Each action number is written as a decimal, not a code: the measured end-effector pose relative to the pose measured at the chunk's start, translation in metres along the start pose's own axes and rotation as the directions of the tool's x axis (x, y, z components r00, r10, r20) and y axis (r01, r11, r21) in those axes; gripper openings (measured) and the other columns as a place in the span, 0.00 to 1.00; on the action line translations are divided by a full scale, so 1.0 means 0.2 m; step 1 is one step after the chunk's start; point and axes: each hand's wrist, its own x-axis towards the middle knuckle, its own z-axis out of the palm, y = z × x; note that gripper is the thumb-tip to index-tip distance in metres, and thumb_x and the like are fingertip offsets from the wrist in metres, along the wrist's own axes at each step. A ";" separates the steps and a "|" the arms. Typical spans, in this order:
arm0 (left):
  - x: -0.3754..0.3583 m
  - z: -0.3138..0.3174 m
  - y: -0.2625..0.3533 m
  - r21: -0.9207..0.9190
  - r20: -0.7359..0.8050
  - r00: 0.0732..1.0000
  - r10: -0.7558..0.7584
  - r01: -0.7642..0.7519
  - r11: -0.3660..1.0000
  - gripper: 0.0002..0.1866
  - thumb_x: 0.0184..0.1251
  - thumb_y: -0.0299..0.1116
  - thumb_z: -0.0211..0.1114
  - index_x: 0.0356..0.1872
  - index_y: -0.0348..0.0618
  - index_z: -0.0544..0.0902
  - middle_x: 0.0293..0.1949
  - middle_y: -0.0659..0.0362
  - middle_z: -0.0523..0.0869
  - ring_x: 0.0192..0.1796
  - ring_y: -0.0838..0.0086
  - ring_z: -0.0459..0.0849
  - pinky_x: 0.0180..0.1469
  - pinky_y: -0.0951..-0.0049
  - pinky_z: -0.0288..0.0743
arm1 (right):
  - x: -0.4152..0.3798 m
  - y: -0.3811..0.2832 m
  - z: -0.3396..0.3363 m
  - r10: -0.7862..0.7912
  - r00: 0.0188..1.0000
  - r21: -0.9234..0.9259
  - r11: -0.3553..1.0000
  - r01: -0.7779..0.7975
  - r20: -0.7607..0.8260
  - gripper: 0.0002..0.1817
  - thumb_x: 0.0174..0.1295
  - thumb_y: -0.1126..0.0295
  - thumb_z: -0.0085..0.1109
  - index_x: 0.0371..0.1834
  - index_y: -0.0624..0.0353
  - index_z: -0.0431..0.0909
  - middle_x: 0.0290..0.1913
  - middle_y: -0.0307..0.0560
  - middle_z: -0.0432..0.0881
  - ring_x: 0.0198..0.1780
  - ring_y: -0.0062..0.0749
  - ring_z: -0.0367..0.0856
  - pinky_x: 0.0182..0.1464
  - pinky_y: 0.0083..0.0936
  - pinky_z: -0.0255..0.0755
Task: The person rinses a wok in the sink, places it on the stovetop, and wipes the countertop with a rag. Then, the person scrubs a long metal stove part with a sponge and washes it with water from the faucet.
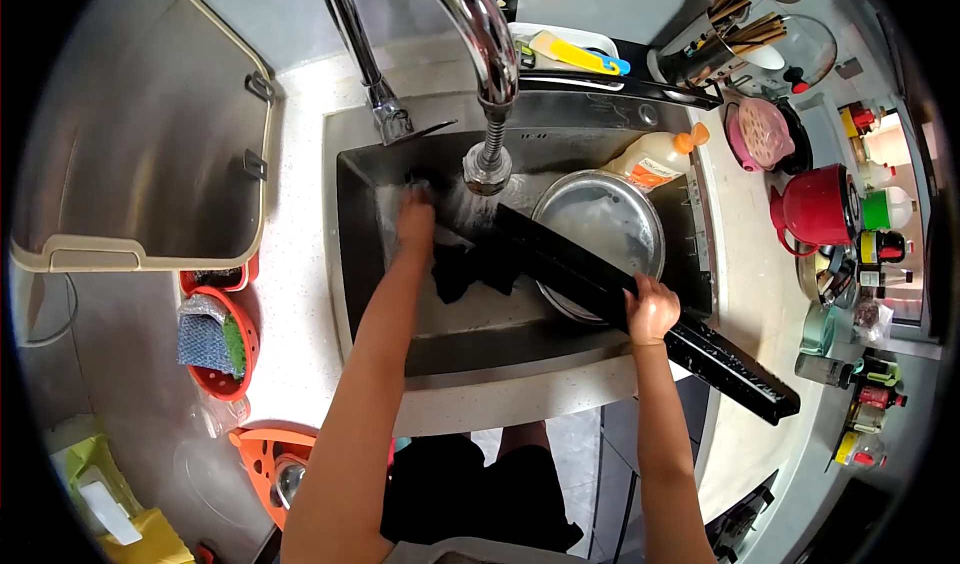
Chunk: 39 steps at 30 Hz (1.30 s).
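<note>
A long black trough-like bar slants across the sink, from under the running tap out over the front right edge. My right hand is wrapped round its middle, wet with suds. My left hand is down in the sink's left side, left of the bar's upper end. Its fingers close on something dark and blurred that I cannot make out. A crumpled black cloth lies on the sink floor below the tap. Partly beneath the bar stands a round metal basin with cloudy water.
The chrome faucet arches over the sink. A soap bottle with an orange pump leans in the back right corner. On the left are a large metal lid and a red basket; at right, a red pot.
</note>
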 end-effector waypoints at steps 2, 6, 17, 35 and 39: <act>0.02 0.02 0.03 -0.045 0.172 0.985 -0.009 0.017 0.999 0.06 0.49 0.25 0.55 0.27 0.38 0.80 0.33 0.52 0.80 0.42 0.57 0.76 0.45 0.62 0.71 | 0.00 0.00 0.00 0.001 1.000 -0.018 1.000 -0.001 -0.021 0.16 0.37 0.64 0.67 0.32 0.51 0.77 0.30 0.39 0.79 0.32 0.37 0.77 0.35 0.32 0.68; -0.02 -0.10 0.11 -0.280 0.053 0.996 -0.066 0.079 0.957 0.07 0.45 0.22 0.54 0.26 0.36 0.80 0.32 0.49 0.80 0.41 0.55 0.76 0.46 0.59 0.69 | 0.00 -0.02 -0.01 0.027 1.000 -0.050 0.998 -0.027 -0.002 0.15 0.37 0.63 0.67 0.31 0.51 0.77 0.30 0.39 0.79 0.32 0.36 0.78 0.35 0.32 0.68; -0.42 -0.25 0.15 -0.565 0.286 0.939 -0.191 0.326 0.758 0.06 0.58 0.24 0.51 0.31 0.34 0.77 0.33 0.46 0.81 0.38 0.50 0.78 0.40 0.58 0.72 | 0.00 -0.02 0.05 -0.138 0.990 -0.002 0.990 0.138 0.043 0.13 0.38 0.62 0.67 0.28 0.51 0.77 0.26 0.39 0.77 0.28 0.37 0.77 0.34 0.32 0.68; -0.13 -0.41 0.20 -0.613 0.260 0.957 -0.129 0.266 0.744 0.13 0.50 0.24 0.59 0.39 0.33 0.78 0.46 0.42 0.76 0.45 0.49 0.76 0.46 0.58 0.71 | 0.01 0.19 0.00 -0.028 0.993 -0.004 1.000 0.028 -0.111 0.17 0.35 0.67 0.67 0.33 0.53 0.79 0.31 0.39 0.79 0.32 0.36 0.76 0.37 0.32 0.67; -0.05 -0.27 0.22 -0.462 0.199 0.979 0.045 0.054 0.885 0.19 0.48 0.23 0.58 0.45 0.33 0.76 0.48 0.42 0.75 0.50 0.47 0.72 0.52 0.58 0.67 | 0.00 0.28 -0.03 -0.011 0.988 -0.031 1.000 0.006 -0.152 0.18 0.36 0.66 0.67 0.34 0.51 0.78 0.30 0.37 0.78 0.31 0.34 0.75 0.36 0.31 0.67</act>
